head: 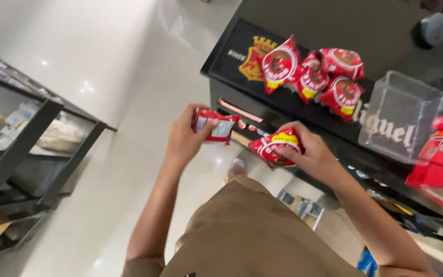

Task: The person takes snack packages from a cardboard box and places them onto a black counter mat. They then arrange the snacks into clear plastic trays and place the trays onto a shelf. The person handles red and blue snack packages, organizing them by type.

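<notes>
Your left hand grips a red packet; right hand closed around another red pouch. More pouches on the counter mat.

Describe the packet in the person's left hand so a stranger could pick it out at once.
Start at the black counter with four red snack packets on its mat. In front of its edge, the left hand grips a red packet. Unlike the others, it shows its silvery-white back, not a yellow-and-red front.

Left hand and right hand raised, fingers curled closed.
</notes>
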